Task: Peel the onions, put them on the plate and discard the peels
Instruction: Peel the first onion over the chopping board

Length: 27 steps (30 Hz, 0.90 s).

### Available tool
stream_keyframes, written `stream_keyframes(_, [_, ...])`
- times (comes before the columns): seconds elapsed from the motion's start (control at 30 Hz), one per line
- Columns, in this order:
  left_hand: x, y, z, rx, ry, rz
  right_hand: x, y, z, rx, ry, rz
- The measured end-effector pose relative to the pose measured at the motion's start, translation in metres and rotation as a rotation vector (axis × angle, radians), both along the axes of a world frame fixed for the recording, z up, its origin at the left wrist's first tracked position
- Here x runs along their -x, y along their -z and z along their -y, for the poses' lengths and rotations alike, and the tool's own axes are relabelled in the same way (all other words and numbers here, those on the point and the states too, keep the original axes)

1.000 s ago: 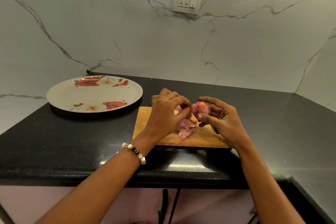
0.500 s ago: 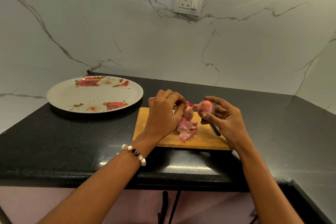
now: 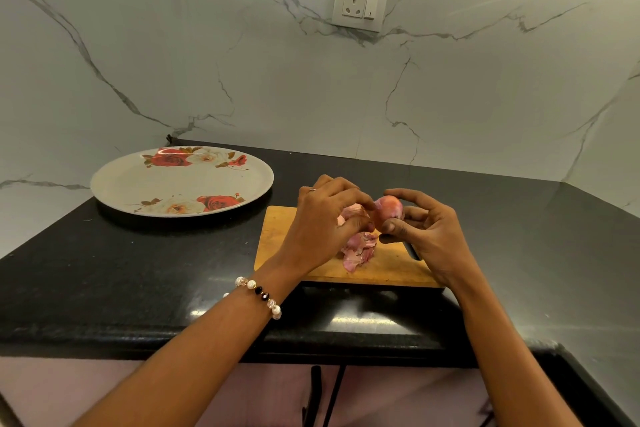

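Head view: right hand grips onion; left hand pinches its peel above cutting board.

Dim, sharp; glare on countertop

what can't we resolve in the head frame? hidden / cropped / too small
- Left hand contact: its fingers cover the spot where they meet the onion, so a pinched peel cannot be confirmed.
- Dark object on the cutting board: mostly behind the right hand; identity unclear.
- Peels: partly behind the left hand; count unclear.
- Other onions: none visible; the plate carries none.
- Under-counter items: cut off by the bottom edge.
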<state>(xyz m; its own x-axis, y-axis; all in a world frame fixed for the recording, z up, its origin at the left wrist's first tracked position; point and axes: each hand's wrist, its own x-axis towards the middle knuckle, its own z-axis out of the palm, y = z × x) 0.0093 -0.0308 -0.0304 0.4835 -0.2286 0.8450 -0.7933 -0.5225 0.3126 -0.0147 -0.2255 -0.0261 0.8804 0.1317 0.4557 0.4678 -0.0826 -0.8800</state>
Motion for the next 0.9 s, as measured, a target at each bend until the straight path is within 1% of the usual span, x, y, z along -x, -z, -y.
stream_keyframes(0.1, [0.0000,-0.0009,0.0006,0.031,0.044,-0.034,0.0006,0.0003,-0.0001,0.011,-0.021,-0.028])
stream_keyframes(0.63, [0.0015,-0.0042,-0.0006,0.070,0.032,-0.104,0.0033,-0.0025,-0.0043,0.017,-0.058,-0.081])
stream_keyframes(0.9, [0.0010,-0.0026,-0.0015,0.016,0.043,-0.140,0.0049,-0.0027,-0.0042,0.022,-0.061,-0.089])
